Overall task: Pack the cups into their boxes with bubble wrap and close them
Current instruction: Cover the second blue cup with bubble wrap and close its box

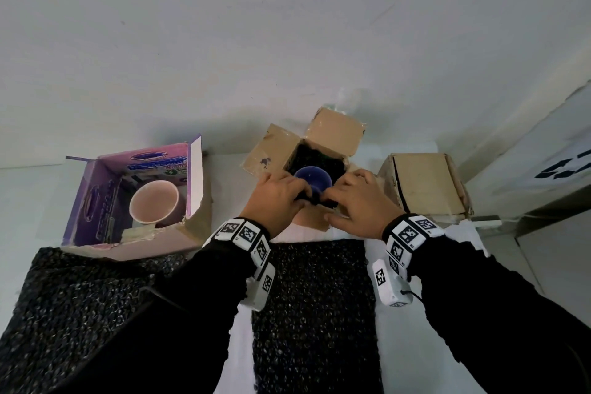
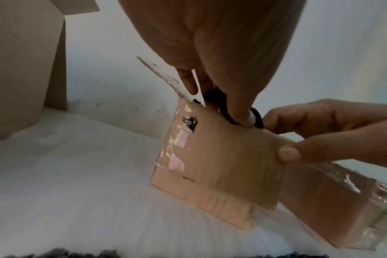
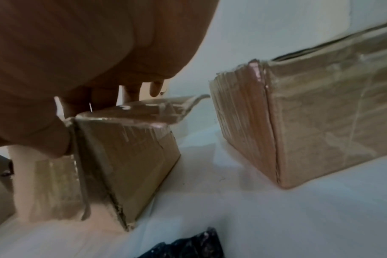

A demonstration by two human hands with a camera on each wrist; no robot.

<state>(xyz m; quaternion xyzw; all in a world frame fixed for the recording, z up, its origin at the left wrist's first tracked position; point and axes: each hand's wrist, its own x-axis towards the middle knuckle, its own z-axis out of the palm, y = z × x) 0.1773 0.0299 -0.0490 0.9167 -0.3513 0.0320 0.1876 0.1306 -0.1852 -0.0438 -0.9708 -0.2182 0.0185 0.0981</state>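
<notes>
A dark blue cup [image 1: 311, 181] sits in the open middle cardboard box [image 1: 275, 150], which is lined with black bubble wrap [image 1: 319, 153]. Both hands are at the box's near edge. My left hand [image 1: 276, 198] [image 2: 227, 104] pinches a black fold of the wrap between thumb and fingers, just above the near flap [image 2: 232, 162]. My right hand [image 1: 358, 201] [image 2: 320, 132] grips that flap, thumb on its outer face and fingers curled behind it. The right wrist view shows the thumb on the flap's edge and the box's taped side [image 3: 132, 148].
At the left, a pink cup [image 1: 153, 201] stands in an open purple box [image 1: 96, 201]. A shut brown box [image 1: 425, 184] [image 3: 320, 113] stands on the right. Two black bubble wrap sheets [image 1: 310, 313] [image 1: 73, 291] lie on the white table before me. A wall rises behind the boxes.
</notes>
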